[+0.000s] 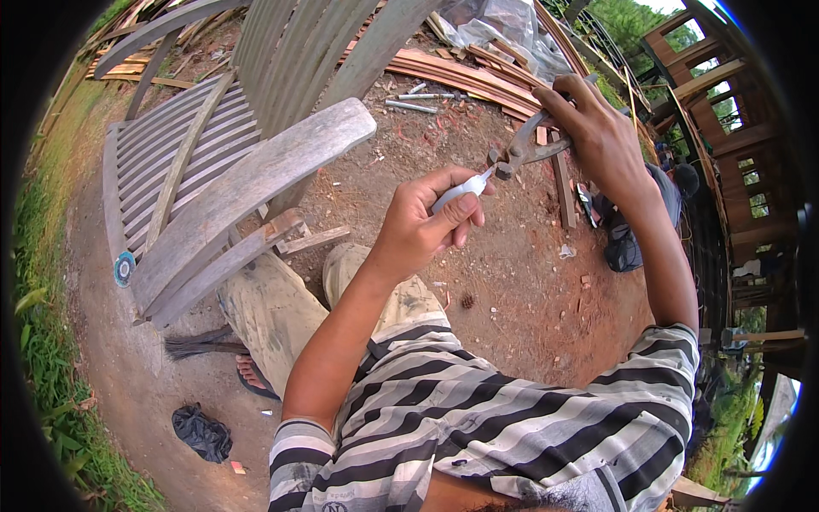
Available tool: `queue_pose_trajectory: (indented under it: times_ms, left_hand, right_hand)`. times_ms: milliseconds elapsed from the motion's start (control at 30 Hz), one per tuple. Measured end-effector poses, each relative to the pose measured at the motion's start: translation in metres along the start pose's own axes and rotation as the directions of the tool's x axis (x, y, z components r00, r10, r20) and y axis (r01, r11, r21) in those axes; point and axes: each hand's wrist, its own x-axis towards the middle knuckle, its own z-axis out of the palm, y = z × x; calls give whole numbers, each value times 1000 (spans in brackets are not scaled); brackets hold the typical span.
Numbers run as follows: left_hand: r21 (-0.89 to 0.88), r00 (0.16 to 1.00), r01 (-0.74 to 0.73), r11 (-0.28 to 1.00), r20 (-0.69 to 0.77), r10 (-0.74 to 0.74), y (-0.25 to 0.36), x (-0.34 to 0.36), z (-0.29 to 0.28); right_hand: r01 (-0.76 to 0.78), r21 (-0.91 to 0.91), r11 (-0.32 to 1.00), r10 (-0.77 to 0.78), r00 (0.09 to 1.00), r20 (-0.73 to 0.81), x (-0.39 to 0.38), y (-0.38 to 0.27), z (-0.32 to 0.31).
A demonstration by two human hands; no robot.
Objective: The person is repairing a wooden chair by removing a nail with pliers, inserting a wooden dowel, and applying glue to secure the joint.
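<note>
My left hand (426,224) is raised in front of me, gripping a small white tube-like object (461,191) between thumb and fingers. Its tip points up to the right and touches the jaws of metal pliers (522,150). My right hand (597,128) is closed around the pliers' handles, higher and further right. Both hands hover above bare reddish dirt, over my knees in dusty trousers.
A weathered grey wooden bench (230,188) lies tilted on my left, its armrest close to my knee. Stacked planks (465,77) and plastic sheeting lie beyond. A black bag (202,433), a round disc (124,268), dark cloth (623,239) and grass at the left edge surround me.
</note>
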Motion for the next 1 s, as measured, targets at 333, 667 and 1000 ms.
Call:
queue_pose_trajectory:
  times_ms: [333, 667, 1000]
  left_hand:
    - [-40, 1000, -2, 999, 27, 3, -1, 1, 0]
    - [-33, 1000, -12, 999, 6, 12, 2, -1, -1]
    - [-51, 999, 16, 999, 32, -14, 2, -2, 1]
  right_hand:
    - [-14, -6, 1000, 13, 1000, -14, 0, 0, -2]
    - [-35, -87, 996, 34, 999, -11, 2, 0, -2]
    - [-72, -68, 995, 70, 997, -34, -1, 14, 4]
